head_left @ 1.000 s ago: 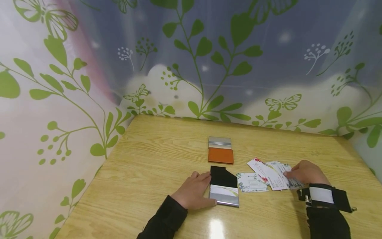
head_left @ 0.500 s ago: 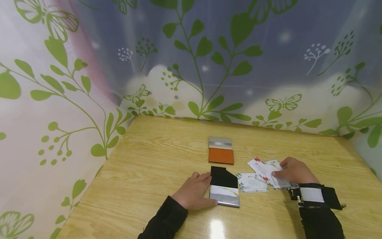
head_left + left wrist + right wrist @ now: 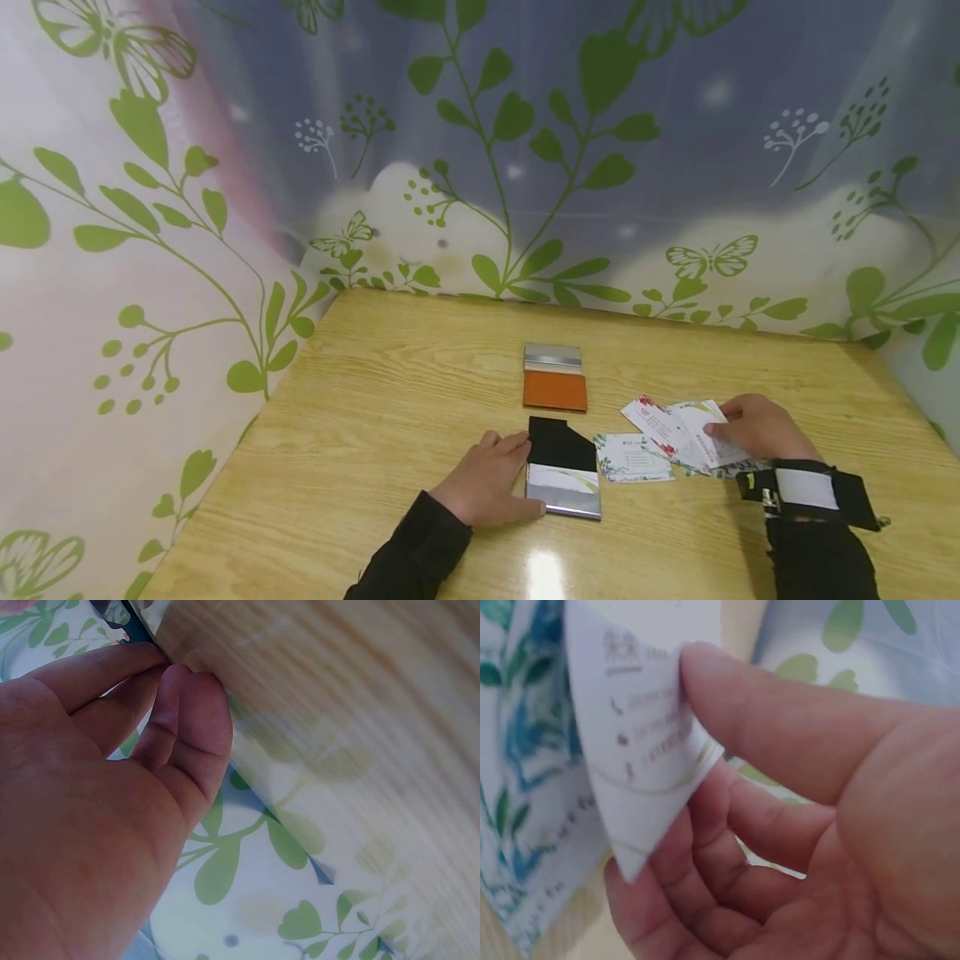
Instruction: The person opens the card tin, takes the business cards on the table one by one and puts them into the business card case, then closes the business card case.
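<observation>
My left hand [image 3: 487,483] holds the left side of a silver business card case [image 3: 573,502] on the table, fingers at its left edge and thumb at its lower corner. A black flap [image 3: 558,444] stretches beyond the case, and a white card [image 3: 555,479] shows at its mouth. My right hand [image 3: 765,429] pinches a white business card [image 3: 645,712] between thumb and fingers. Beneath and beside it lie overlapping business cards, one with red flowers [image 3: 656,425]. Another, with a leafy border [image 3: 633,458], is right beside the case.
Farther back on the wooden table [image 3: 420,358] lies a second card case, with an orange panel [image 3: 555,390] and a silver end [image 3: 552,358]. A leaf-patterned covering [image 3: 450,167] rises behind the table and along its left side.
My right hand has moved left over the cards, then slightly back right, and a card now stands tilted in its fingers. The left hand and the case have stayed put.
</observation>
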A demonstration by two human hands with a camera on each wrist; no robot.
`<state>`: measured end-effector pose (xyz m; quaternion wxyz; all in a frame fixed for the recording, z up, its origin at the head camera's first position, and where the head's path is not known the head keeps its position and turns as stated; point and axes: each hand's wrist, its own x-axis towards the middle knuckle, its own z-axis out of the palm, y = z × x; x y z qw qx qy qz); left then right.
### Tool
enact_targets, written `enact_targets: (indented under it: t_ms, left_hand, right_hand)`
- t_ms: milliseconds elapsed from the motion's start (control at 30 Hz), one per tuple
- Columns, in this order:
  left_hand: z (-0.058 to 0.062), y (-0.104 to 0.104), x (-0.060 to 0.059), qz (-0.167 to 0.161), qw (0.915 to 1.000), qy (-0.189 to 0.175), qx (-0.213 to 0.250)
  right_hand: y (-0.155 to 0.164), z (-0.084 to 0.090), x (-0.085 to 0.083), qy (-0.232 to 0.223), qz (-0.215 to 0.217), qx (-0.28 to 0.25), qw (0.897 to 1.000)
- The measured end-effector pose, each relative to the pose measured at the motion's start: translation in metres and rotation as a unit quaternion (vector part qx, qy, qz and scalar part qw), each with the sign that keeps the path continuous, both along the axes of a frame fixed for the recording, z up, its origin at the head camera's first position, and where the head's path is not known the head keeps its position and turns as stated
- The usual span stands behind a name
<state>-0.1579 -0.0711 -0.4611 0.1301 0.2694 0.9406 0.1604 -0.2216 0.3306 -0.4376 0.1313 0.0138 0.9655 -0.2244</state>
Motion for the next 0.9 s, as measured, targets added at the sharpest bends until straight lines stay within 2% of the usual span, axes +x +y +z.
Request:
enact_targets:
  t_ms: [167,300,433,533,667,767,900]
  left_hand:
    - [-0.001,0.000,0.000,0.001,1.0000,0.002,0.001]
    - [-0.002,0.000,0.001,0.001,1.0000,0.003,0.001]
    - [-0.002,0.000,0.000,0.000,1.0000,0.007,0.000]
    - [-0.003,-0.001,-0.001,-0.001,1.0000,0.010,-0.002]
    - [-0.004,0.000,-0.002,-0.001,0.9999,0.011,-0.004]
    - [-0.004,0.001,-0.003,0.004,0.9999,0.011,-0.005]
    - [-0.004,0.001,-0.002,0.004,0.9999,0.011,-0.004]
  right_hand:
    - [0.007,0.008,0.002,0.030,0.010,-0.036,0.999]
    - [-0.003,0.018,0.005,0.053,0.022,-0.082,0.995]
    - [-0.030,0.026,0.009,0.081,0.085,-0.139,0.983]
    - [-0.058,0.028,0.009,0.065,0.149,-0.186,0.969]
    - [-0.098,0.021,0.010,0.038,0.217,-0.209,0.953]
    - [-0.122,0.010,0.011,0.030,0.248,-0.214,0.944]
    - [-0.144,-0.004,0.010,0.036,0.261,-0.206,0.942]
